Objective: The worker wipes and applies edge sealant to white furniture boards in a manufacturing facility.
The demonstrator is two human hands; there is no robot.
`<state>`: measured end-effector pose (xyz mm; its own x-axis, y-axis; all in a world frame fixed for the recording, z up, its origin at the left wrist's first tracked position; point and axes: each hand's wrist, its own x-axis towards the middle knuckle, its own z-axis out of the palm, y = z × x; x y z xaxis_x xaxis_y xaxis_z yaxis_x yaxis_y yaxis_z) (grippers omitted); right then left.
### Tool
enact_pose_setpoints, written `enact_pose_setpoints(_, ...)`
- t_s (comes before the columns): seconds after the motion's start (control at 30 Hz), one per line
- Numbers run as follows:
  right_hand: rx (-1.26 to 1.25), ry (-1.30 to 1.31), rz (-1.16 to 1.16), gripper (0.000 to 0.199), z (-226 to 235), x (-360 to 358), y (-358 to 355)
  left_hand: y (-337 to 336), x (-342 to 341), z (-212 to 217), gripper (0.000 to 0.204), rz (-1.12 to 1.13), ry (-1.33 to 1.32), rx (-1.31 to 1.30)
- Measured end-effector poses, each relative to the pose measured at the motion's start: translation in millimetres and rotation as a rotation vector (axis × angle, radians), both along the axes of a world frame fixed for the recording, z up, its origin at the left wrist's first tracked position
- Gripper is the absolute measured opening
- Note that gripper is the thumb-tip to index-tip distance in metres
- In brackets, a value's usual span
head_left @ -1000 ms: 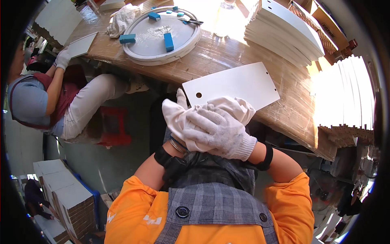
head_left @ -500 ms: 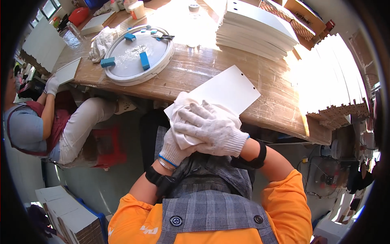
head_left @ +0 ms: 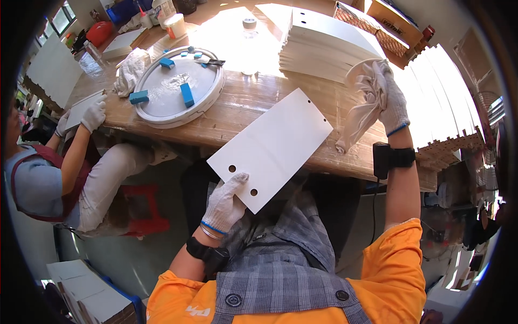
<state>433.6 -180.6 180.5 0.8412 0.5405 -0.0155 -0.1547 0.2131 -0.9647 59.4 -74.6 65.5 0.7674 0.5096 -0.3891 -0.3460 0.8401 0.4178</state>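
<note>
A white rectangular board (head_left: 272, 148) lies slanted across the near edge of the table, its lower end jutting out over my lap. Two larger dark holes show at that end and two small ones at the far end. Gloved, my left hand (head_left: 225, 204) grips the lower end, thumb on top between the larger holes and the fingers hidden beneath. Off to the right, my right hand (head_left: 391, 100), also gloved, clutches a crumpled off-white cloth (head_left: 364, 102) that hangs down over the table, close to the stacked boards.
A round white lid (head_left: 178, 110) with blue blocks (head_left: 186, 95) and a dark blade stands left on the wooden table (head_left: 253, 113). Stacked white boards (head_left: 329, 46) rise at the back; more boards (head_left: 442, 97) stand right. A co-worker (head_left: 48, 173) sits at left holding a board.
My right hand has lifted the cloth off the board and carried it to the right. My left hand now holds the board's lower end, uncovered. The co-worker's other hand has come onto their board.
</note>
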Motion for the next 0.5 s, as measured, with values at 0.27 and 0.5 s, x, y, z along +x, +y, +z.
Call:
enact_pose_setpoints(0.27,0.113,-0.571,0.317,0.051,34,-177,11,-13,10,46,0.035,-0.196,0.337,0.978)
enact_pose_setpoints(0.5,-0.124,-1.369,0.162,0.048,-17,-93,19,-19,3,41,0.042,-0.24,0.354,1.069)
